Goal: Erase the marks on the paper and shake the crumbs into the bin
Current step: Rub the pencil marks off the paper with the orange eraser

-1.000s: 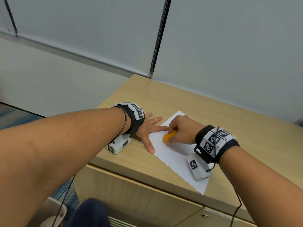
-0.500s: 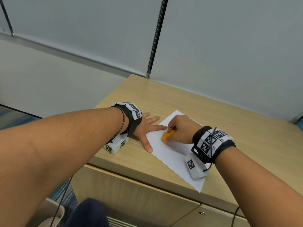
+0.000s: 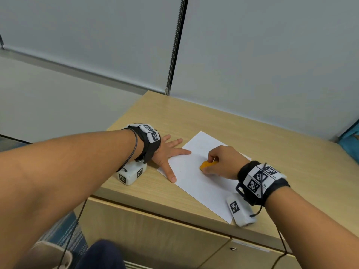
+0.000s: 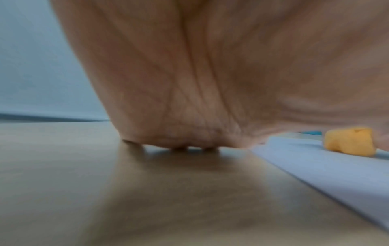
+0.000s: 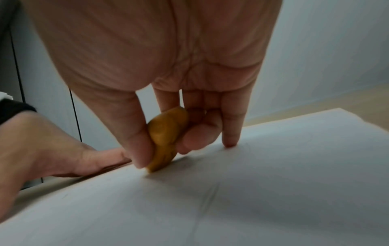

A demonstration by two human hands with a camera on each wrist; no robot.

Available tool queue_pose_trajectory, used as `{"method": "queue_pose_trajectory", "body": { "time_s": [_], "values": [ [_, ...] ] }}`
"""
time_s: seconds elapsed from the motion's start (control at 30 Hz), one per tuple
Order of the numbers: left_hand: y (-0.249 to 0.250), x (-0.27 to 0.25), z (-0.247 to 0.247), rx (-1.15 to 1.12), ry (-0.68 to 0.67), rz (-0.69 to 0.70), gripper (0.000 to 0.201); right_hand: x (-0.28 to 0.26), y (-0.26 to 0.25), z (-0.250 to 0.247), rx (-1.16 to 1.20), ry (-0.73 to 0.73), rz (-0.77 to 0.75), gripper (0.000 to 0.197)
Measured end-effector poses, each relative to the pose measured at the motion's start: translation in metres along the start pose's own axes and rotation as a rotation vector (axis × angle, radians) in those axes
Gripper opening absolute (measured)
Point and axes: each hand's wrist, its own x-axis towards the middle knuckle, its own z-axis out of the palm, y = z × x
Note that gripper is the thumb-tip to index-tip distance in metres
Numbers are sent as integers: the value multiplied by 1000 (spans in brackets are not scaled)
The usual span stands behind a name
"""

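A white sheet of paper [image 3: 196, 183] lies at an angle on the wooden cabinet top [image 3: 194, 121]. My left hand [image 3: 169, 152] lies flat with spread, straight fingers and presses the paper's left edge down. My right hand [image 3: 219, 162] pinches an orange eraser [image 3: 206, 165] between thumb and fingers, its tip down on the paper. In the right wrist view the eraser [image 5: 166, 138] touches the paper [image 5: 252, 191], where faint pencil lines show. The left wrist view shows my palm [image 4: 210, 74] on the wood and the eraser [image 4: 349, 141] on the paper [image 4: 328, 166].
A pale bin rim [image 3: 48, 255] shows on the floor at the lower left, below the cabinet front. A grey wall panel stands close behind the cabinet top. Something teal [image 3: 349, 140] sits at the far right edge. Cabinet doors [image 3: 155, 233] are below.
My right hand has slid the eraser to the right, away from my left fingertips. The left hand has stayed flat on the paper's edge.
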Motion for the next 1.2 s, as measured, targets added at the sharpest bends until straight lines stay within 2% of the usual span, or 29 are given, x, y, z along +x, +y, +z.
{"method": "queue_pose_trajectory", "body": {
  "time_s": [0.2, 0.27, 0.43, 0.53, 0.6, 0.7, 0.8, 0.87, 1.0, 1.1, 1.13, 1.2],
  "values": [
    [15, 0, -7, 194, 37, 195, 112, 6, -2, -5, -55, -28, -54, 23],
    [16, 5, -5, 253, 31, 215, 112, 6, -4, -5, -81, -33, -66, 24],
    [20, 5, -3, 192, 7, 190, 115, 1, -12, 2, -171, -11, -152, 35],
    [23, 8, -4, 148, -8, 158, 108, -4, -17, 1, -193, -56, -209, 33],
    [25, 11, -5, 130, -11, 136, 108, 1, -16, -3, -192, -61, -184, 34],
    [25, 13, -5, 139, -34, 116, 116, 10, -15, -7, -203, 9, -126, 33],
    [25, 13, -5, 132, -35, 122, 116, -1, -25, -2, -211, -112, -260, 29],
    [24, 13, -4, 116, -23, 126, 116, -5, -27, -4, -177, -200, -284, 24],
    [24, 16, -2, 123, -13, 116, 119, 12, -14, -9, -196, -25, -197, 34],
    [23, 15, -3, 131, -19, 119, 117, 2, -21, 0, -211, -97, -305, 31],
    [23, 15, -4, 127, -18, 119, 116, -2, -23, -1, -208, -134, -311, 28],
    [24, 14, -3, 126, -19, 116, 117, 4, -19, -6, -221, -85, -256, 29]
  ]
}}
